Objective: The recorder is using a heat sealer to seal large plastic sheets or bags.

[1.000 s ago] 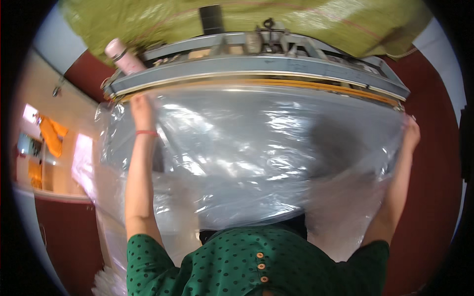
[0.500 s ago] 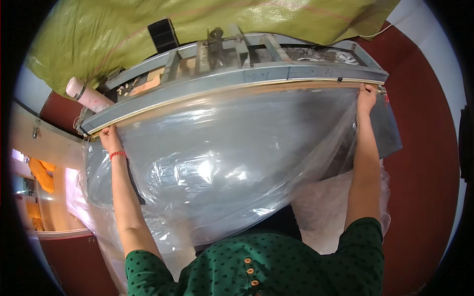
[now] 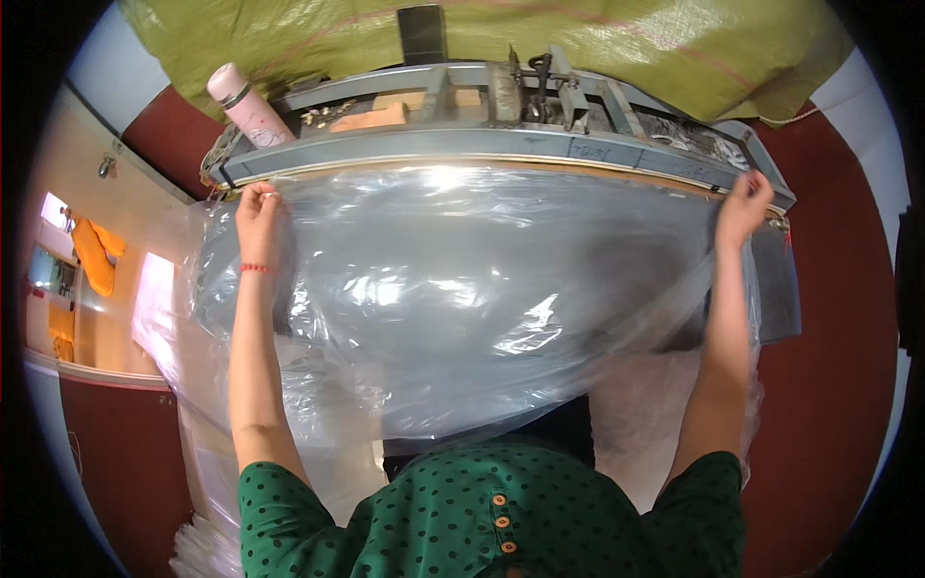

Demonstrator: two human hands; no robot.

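Note:
A wide sheet of clear plastic film (image 3: 453, 241) stretches between my arms, its far edge along the pale strip on the front of a grey metal sealing frame (image 3: 462, 141). My left hand (image 3: 256, 220) is closed in a pinch on the film's far left corner, just short of the frame; a red bracelet circles that wrist. At the frame's right end my right hand (image 3: 742, 210) is raised with curled fingers, closed at the film's far right corner. The film sags toward my lap in shiny folds.
Upright at the frame's left end leans a pink bottle (image 3: 252, 111). A dark phone (image 3: 422, 35) rests on the yellow-green woven sheet (image 3: 617, 43) behind. More loose plastic (image 3: 207, 544) lies at lower left, beside a cabinet (image 3: 116, 279).
My view has turned, so the frame now looks more level. Both hands have lifted slightly off the frame's front strip, and the film has shifted with them.

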